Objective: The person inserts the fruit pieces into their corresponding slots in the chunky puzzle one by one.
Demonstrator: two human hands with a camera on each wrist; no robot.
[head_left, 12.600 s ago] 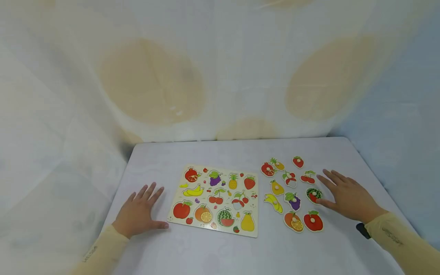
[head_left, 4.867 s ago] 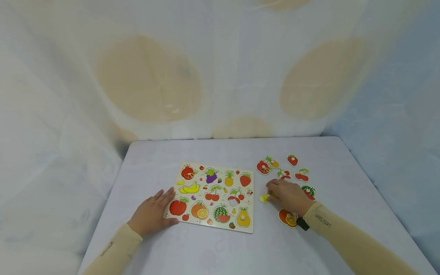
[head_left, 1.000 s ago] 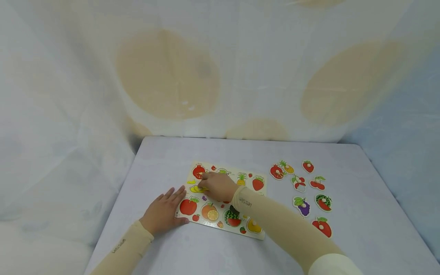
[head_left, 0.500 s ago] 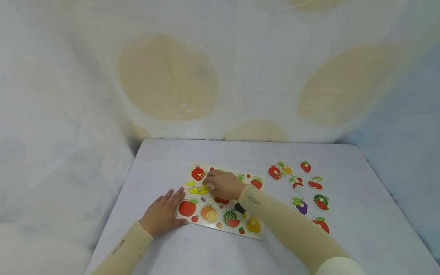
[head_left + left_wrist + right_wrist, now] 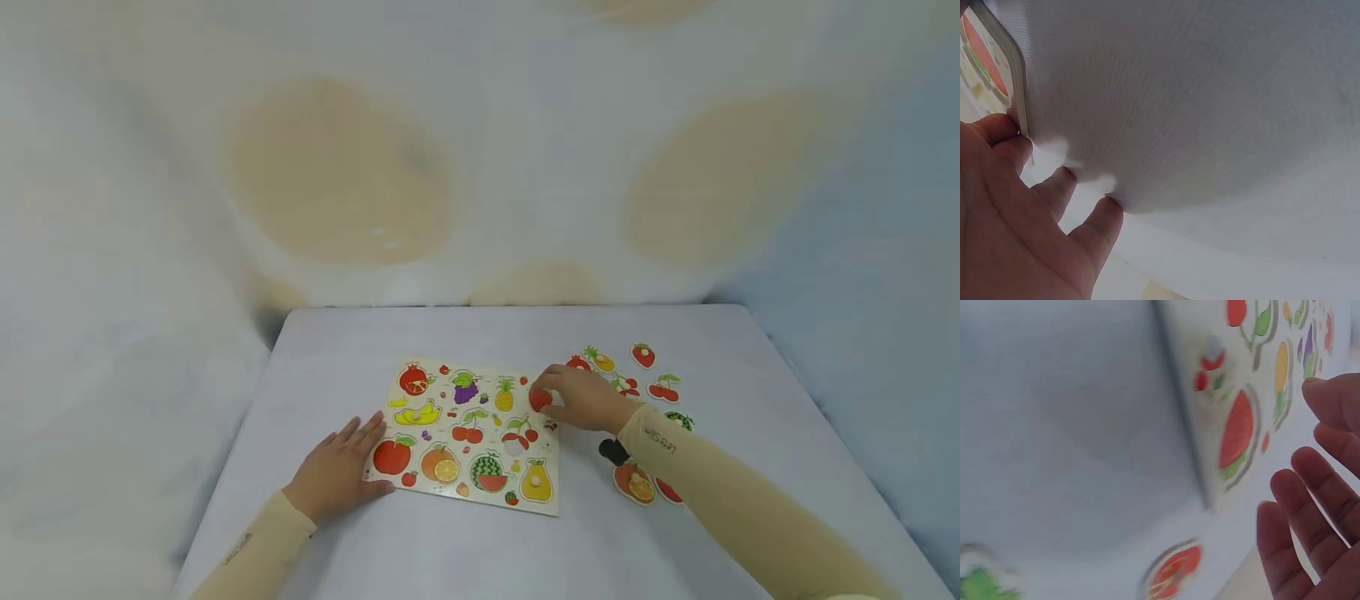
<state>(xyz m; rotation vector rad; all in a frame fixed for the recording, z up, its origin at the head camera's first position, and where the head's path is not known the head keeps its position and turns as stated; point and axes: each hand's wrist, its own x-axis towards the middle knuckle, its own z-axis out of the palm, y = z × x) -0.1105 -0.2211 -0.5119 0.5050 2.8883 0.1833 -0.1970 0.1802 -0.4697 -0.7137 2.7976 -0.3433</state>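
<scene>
Right hand [image 5: 588, 398] | loosely spread over board [image 5: 486, 440] | left hand [image 5: 337, 467] | spread, touching board

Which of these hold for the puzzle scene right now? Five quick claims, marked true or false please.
1. The banana piece sits on the board. True.
2. The orange piece lies on the table, right of the board. True.
3. The pear piece lies beside the orange piece. False: the pear piece sits at the board's near right corner.
4. The right grip holds the strawberry piece. False: no piece shows in it; the strawberry piece lies on the table.
5. The left grip is at the board's left edge. True.
</scene>
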